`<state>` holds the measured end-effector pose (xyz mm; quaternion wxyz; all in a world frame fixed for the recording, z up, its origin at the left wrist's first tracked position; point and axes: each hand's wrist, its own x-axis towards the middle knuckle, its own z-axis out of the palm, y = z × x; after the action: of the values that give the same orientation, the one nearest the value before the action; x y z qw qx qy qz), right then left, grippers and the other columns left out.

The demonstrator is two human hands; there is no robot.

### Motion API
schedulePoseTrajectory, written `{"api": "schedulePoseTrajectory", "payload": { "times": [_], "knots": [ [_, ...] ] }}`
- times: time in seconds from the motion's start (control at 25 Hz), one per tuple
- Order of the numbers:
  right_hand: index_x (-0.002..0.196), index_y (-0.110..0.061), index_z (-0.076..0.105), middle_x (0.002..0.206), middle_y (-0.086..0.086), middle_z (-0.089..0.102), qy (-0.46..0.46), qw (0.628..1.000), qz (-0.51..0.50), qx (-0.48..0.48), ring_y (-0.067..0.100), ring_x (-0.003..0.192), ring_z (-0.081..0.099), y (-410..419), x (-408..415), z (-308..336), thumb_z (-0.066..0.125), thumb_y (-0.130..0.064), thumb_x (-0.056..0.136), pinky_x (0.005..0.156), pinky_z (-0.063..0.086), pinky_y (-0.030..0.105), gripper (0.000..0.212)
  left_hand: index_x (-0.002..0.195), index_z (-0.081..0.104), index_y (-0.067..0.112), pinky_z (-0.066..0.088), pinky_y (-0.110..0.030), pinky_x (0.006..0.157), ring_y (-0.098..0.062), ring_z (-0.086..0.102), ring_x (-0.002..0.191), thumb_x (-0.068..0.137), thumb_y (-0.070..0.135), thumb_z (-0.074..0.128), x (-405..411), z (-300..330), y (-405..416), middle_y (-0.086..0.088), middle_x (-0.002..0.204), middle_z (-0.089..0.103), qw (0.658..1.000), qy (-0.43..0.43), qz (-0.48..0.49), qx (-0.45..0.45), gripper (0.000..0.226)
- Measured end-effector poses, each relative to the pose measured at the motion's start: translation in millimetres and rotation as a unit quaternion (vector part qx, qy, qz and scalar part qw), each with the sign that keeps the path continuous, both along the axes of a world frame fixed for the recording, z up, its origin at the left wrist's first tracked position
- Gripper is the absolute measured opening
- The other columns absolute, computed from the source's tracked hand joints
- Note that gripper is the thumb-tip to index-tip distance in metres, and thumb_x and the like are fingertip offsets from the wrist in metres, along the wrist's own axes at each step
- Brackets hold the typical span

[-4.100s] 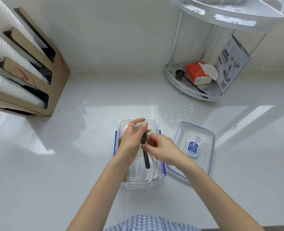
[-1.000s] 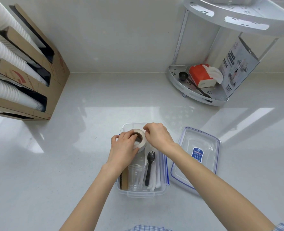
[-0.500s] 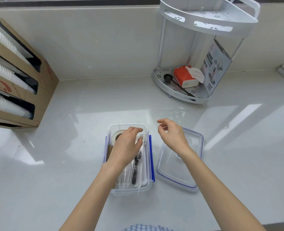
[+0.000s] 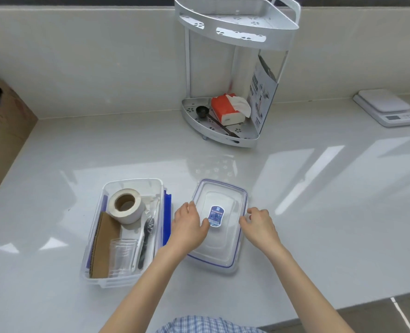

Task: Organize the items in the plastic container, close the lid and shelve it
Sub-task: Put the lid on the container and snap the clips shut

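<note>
The clear plastic container stands open on the white counter. It holds a roll of tape, a brown cardboard sleeve, clear cups and a black fork. Its clear lid, with a blue seal and a blue label, lies flat to the container's right. My left hand holds the lid's left rim, thumb on top by the label. My right hand holds the right rim with curled fingers.
A white two-tier corner shelf stands at the back wall with a black scoop, an orange tissue pack and a leaflet on its lower tier. A cardboard cup dispenser is at the far left. A white kitchen scale sits far right.
Both hands have left the container and moved right to the lid. The tape roll now lies in the container's far end. The camera has turned right, bringing the scale into view.
</note>
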<state>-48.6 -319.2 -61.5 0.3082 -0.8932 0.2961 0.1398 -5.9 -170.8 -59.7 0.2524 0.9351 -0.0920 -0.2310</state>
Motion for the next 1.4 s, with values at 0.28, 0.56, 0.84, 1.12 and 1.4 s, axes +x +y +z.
{"api": "schedulePoseTrajectory", "payload": {
  "times": [0.28,0.56,0.84,1.12,1.4],
  "knots": [
    [0.112,0.002,0.048,0.127,0.02,0.041,0.009,0.999,0.027,-0.036,0.036,0.12,0.038,7,-6,-11,0.04,-0.023,0.092,0.098,0.036,0.04,0.033,0.138,0.017,-0.001,0.027,-0.044,0.108,-0.036,0.021,0.135,0.09,0.024,0.041,-5,-11,-9,-0.019,0.146,0.025,0.998,0.026,0.043,0.029,0.06],
    [0.131,0.003,0.034,0.127,0.021,0.042,-0.098,0.995,-0.032,0.014,0.038,0.11,0.05,15,0,4,0.04,-0.017,0.092,0.087,0.04,0.037,0.044,0.136,0.026,-0.001,0.029,-0.038,0.104,-0.034,0.028,0.129,0.09,0.018,0.04,-4,11,-8,-0.022,0.137,0.033,0.993,-0.012,0.101,-0.06,0.052],
    [0.136,0.0,0.031,0.131,0.017,0.039,-0.172,0.984,-0.012,0.042,0.033,0.112,0.052,31,11,34,0.037,-0.017,0.093,0.09,0.038,0.033,0.046,0.11,0.052,-0.001,0.033,-0.035,0.097,-0.033,0.04,0.118,0.089,0.014,0.04,3,51,22,-0.02,0.122,0.046,0.972,-0.121,0.158,-0.121,0.029],
    [0.136,0.001,0.03,0.131,0.014,0.038,-0.18,0.978,0.061,0.088,0.024,0.088,0.044,99,22,45,0.033,-0.012,0.093,0.075,0.029,0.022,0.045,0.097,0.057,0.006,0.031,-0.028,0.079,-0.025,0.043,0.104,0.087,0.01,0.04,-3,52,98,-0.015,0.105,0.047,0.953,-0.128,0.241,-0.131,0.021],
    [0.141,0.001,0.021,0.14,0.014,0.035,-0.133,0.979,0.123,0.091,0.029,0.117,0.046,156,21,35,0.033,-0.012,0.094,0.084,0.034,0.026,0.05,0.088,0.061,0.014,0.031,-0.024,0.079,-0.022,0.046,0.105,0.084,0.01,0.044,-6,49,156,0.0,0.095,0.042,0.947,-0.101,0.272,-0.14,0.018]
  ]
}}
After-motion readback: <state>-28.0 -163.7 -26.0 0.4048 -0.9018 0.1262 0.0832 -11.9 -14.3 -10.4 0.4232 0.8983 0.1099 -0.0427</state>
